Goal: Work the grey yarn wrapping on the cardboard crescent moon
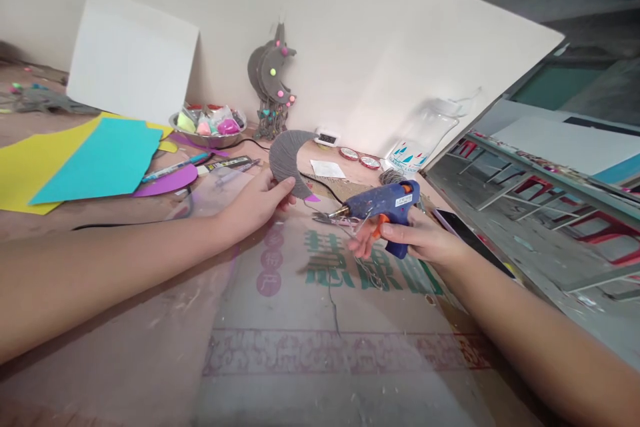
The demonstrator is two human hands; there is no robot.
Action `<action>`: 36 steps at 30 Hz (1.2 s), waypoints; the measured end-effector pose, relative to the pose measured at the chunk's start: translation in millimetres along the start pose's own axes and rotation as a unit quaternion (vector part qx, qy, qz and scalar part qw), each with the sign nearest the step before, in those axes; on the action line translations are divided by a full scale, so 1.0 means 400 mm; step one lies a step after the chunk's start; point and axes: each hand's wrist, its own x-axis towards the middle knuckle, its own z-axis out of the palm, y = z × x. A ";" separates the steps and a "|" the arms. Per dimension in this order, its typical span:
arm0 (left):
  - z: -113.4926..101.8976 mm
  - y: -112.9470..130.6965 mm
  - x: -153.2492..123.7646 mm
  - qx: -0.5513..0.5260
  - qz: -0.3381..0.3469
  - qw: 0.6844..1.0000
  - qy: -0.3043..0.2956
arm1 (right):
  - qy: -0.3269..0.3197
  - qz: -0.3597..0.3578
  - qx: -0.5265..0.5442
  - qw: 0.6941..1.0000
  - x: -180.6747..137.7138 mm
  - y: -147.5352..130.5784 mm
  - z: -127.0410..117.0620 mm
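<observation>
My left hand (267, 199) holds a crescent moon wrapped in grey yarn (286, 159) by its lower edge. A bit of purple shows uncovered at the crescent's lower tip. In my right hand (417, 237) is a blue hot glue gun (377, 203) with an orange trigger, its nozzle pointing left toward the crescent but apart from it. Some fingers of my right hand are partly hidden behind the gun. Below the nozzle, a strand of grey yarn (334, 307) trails over the printed board. Scissors (325, 217) appear to lie just under the nozzle, partly hidden.
Yellow sheets (30, 167) and a turquoise sheet (100, 163) lie at left, near a metal bowl of coloured pompoms (213, 127). A finished-looking moon hanging (274, 77) leans on the wall. A plastic jar (420, 133), a yarn ball (393, 176) and a phone (470, 237) are at right.
</observation>
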 end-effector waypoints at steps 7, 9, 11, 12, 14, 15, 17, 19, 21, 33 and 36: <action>0.003 0.022 -0.011 0.015 0.008 1.000 -0.020 | 0.188 -0.051 -0.145 0.970 0.009 0.008 -0.016; 0.003 0.030 -0.015 0.017 0.006 1.000 -0.021 | 0.232 -0.055 -0.170 0.956 0.020 0.024 -0.009; 0.003 0.031 -0.014 0.022 0.010 0.999 -0.021 | 0.278 -0.064 -0.179 0.942 0.031 0.042 0.010; 0.002 0.028 -0.011 0.025 0.013 0.999 -0.021 | 0.294 -0.059 -0.189 0.935 0.036 0.050 0.022; -0.001 0.018 -0.004 0.025 0.017 0.999 -0.015 | 0.303 -0.062 -0.205 0.928 0.041 0.061 0.049; -0.002 0.013 0.000 0.025 0.016 1.000 -0.011 | 0.304 -0.069 -0.213 0.926 0.041 0.064 0.061; -0.004 0.004 0.006 0.022 0.011 1.000 -0.005 | 0.306 -0.077 -0.224 0.922 0.039 0.067 0.077; -0.004 0.001 0.008 0.017 0.008 1.000 -0.004 | 0.312 -0.073 -0.239 0.917 0.035 0.069 0.083; -0.003 0.004 0.007 0.015 0.004 1.000 0.002 | 0.323 -0.065 -0.259 0.908 0.033 0.071 0.081; -0.002 0.014 0.002 0.001 0.007 1.000 0.005 | 0.339 -0.082 -0.307 0.886 0.043 0.109 0.065; -0.001 0.013 0.002 -0.003 0.005 1.000 -0.002 | 0.335 -0.067 -0.307 0.888 0.044 0.106 0.066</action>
